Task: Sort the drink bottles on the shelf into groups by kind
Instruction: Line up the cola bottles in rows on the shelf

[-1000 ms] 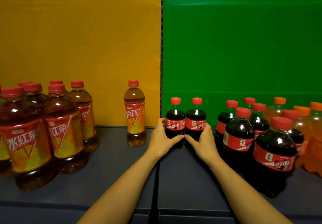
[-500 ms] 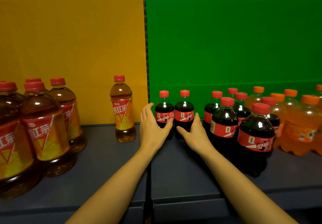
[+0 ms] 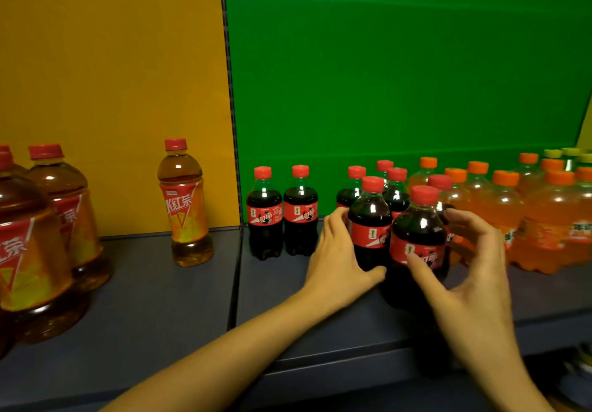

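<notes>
Two small cola bottles [image 3: 264, 216] [image 3: 300, 214] with red caps stand side by side at the left end of the green-backed shelf bay. To their right is a cluster of several more cola bottles. My left hand [image 3: 339, 251] wraps the left side of one of them, the cola bottle [image 3: 371, 216], thumb at its base. My right hand [image 3: 474, 267] curves around the front cola bottle [image 3: 419, 232], thumb on its label, fingers spread with a gap to the bottle. Orange soda bottles [image 3: 544, 219] fill the right. Iced tea bottles [image 3: 57, 206] stand at the left, one lone tea bottle [image 3: 184, 203] near the divider.
The grey shelf [image 3: 153, 299] has a seam and an upright divider [image 3: 230, 123] between the yellow and green back panels. Bottles with yellow-green caps [image 3: 570, 155] show at the far right. Bare shelf lies between the tea group and the lone tea bottle.
Both hands have let go of the two cola bottles on the left and moved right to the cola cluster. The view has shifted to the right.
</notes>
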Demonstrator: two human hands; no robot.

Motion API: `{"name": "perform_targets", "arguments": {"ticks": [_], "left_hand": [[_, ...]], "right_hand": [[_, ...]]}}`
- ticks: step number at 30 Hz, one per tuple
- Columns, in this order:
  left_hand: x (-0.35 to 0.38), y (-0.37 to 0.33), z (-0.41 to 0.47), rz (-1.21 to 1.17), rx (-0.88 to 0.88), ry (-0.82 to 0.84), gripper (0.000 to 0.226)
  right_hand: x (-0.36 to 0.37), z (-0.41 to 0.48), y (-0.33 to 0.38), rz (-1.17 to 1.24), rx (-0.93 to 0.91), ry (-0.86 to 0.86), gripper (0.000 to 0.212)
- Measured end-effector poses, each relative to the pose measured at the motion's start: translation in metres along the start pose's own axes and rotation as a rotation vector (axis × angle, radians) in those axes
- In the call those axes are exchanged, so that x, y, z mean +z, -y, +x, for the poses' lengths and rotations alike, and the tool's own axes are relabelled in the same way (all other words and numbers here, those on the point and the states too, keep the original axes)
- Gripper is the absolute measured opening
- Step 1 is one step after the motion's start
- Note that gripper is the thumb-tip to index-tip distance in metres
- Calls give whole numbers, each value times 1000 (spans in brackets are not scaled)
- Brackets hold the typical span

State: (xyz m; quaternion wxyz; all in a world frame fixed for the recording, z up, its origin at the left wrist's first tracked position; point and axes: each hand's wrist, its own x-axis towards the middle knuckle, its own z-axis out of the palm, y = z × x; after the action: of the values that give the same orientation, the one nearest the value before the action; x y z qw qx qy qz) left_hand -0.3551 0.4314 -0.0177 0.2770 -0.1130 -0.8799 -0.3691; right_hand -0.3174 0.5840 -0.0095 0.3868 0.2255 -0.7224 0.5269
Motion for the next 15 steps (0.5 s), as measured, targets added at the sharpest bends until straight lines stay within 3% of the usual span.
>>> {"name": "perform_targets", "arguments": {"ticks": [6, 15], "left_hand": [[13, 4, 12, -83, -182, -6, 72], [-18, 14, -3, -85, -154, -24, 71]], "right_hand": [[-1, 1, -33, -27, 194, 222, 80], [9, 12, -36, 8, 145, 403, 80]]}}
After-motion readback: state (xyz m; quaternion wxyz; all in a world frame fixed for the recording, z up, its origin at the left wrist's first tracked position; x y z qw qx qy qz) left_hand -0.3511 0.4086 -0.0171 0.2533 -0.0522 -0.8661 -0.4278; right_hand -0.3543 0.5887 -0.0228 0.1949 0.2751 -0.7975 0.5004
